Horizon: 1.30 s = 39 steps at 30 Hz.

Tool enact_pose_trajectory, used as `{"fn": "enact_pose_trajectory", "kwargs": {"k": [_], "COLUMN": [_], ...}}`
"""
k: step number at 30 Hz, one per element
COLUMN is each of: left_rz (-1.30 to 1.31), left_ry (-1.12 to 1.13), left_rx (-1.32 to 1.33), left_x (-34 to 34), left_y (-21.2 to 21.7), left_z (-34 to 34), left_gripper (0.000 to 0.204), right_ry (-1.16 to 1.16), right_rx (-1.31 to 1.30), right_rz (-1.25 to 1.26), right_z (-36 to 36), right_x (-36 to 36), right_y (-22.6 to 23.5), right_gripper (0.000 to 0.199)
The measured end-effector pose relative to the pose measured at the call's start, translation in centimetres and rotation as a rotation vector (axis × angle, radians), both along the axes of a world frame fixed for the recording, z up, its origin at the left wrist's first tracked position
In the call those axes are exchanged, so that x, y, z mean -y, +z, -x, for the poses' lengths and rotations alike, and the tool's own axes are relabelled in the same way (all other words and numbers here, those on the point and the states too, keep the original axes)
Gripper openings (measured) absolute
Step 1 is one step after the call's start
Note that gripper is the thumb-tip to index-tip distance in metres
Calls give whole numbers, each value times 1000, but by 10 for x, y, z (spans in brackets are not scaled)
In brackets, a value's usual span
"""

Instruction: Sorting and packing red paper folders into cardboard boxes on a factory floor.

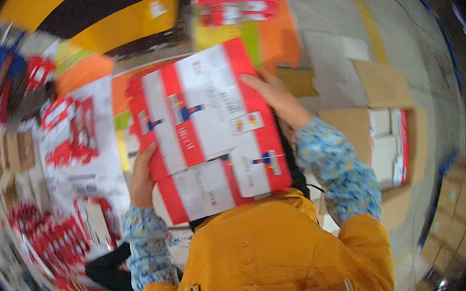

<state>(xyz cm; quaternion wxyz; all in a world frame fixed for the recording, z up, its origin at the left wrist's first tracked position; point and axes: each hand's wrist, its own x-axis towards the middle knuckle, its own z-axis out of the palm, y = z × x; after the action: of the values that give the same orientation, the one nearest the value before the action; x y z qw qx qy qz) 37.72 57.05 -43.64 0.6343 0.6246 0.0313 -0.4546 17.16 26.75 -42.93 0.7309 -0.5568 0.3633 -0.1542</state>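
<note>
A large flat red-and-white printed cardboard sheet [209, 131] fills the middle of the view, tilted with its top toward one o'clock. The left hand [142, 175] clasps its lower left edge at eight o'clock, the grip pinching the card between thumb and fingers. The right hand [273, 93] presses on the upper right edge at two o'clock, fingers laid over the red border. Both forearms wear blue patterned sleeves [337, 166] over a mustard-yellow jacket [267, 255] at six o'clock. At nine o'clock, a desk covered in white paper [91, 177] carries heaps of small red-and-white cartons [55, 238]. At three o'clock an open brown cardboard box [394, 140] sits on the grey floor [333, 15], with white packs inside.
</note>
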Motion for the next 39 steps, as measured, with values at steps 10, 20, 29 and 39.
{"fn": "enact_pose_trajectory", "kwargs": {"k": [10, 20, 29, 39], "left_rz": [2, 124, 96, 79], "left_ry": [-25, -227, -294, -310], "left_rx": [154, 199, 190, 333], "left_x": [27, 67, 68, 71], "left_y": [34, -38, -42, -47], "left_z": [22, 26, 14, 18], "left_gripper": [83, 67, 67, 68], "right_ry": [-173, -305, -349, -358], "right_rx": [4, -173, -219, -247], "right_rz": [-238, -208, -112, -168], "right_z": [25, 61, 53, 53], "right_x": [-25, -24, -35, -33], "right_y": [18, 15, 24, 28], "right_gripper": [52, 62, 62, 61]}}
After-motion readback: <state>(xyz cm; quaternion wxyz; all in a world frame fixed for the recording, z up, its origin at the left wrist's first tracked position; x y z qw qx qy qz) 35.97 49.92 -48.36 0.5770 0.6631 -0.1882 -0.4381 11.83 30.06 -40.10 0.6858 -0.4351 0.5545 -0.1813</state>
